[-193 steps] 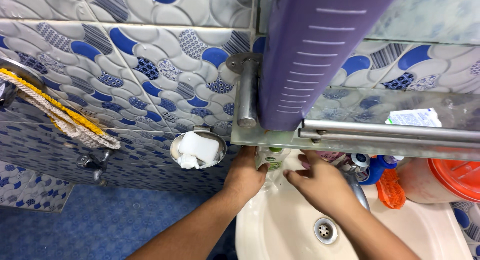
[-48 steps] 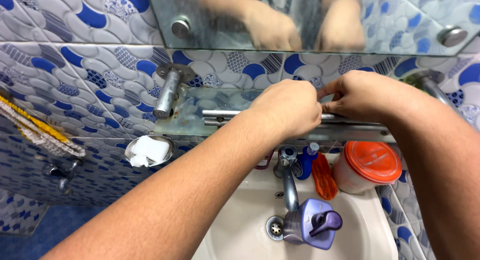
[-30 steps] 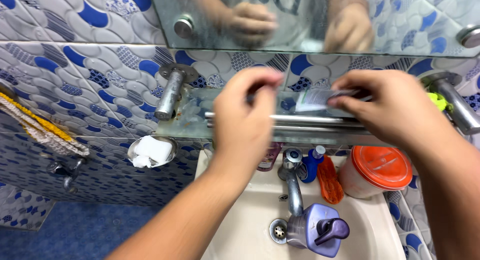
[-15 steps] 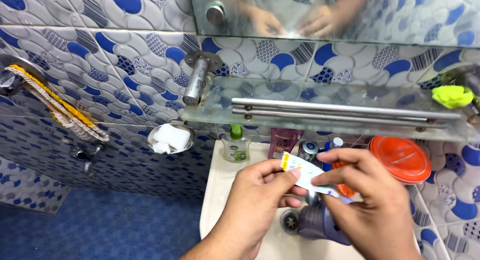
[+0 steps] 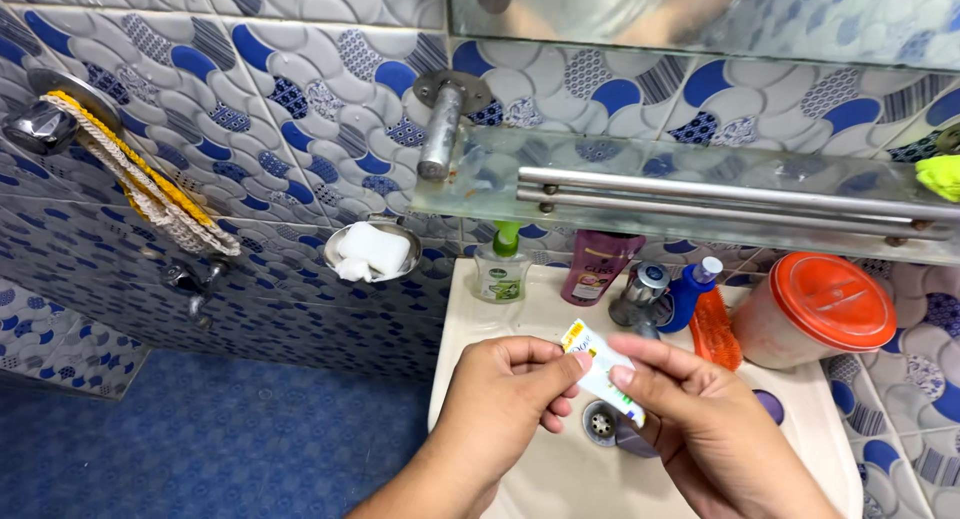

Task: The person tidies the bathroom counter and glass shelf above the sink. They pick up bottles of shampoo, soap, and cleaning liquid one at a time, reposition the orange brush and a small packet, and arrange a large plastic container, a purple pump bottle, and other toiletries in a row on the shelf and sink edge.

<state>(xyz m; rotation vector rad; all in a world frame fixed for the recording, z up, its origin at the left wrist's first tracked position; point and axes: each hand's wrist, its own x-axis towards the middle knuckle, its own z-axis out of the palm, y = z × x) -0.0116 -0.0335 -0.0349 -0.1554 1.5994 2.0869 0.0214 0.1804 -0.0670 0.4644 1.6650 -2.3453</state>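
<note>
Pinching a small white and yellow sachet [image 5: 603, 370] between them, the left hand [image 5: 505, 399] and right hand [image 5: 700, 419] close their fingers on its ends above the basin [image 5: 460, 329], near the drain [image 5: 600, 422] and its front edge.

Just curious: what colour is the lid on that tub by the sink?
Orange-red lid; clearest in the head view.

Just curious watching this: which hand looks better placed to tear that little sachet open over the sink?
Probably the left hand: it pinches the sachet at its yellow top corner, while the right hand steadies the lower part over the sink.
</note>
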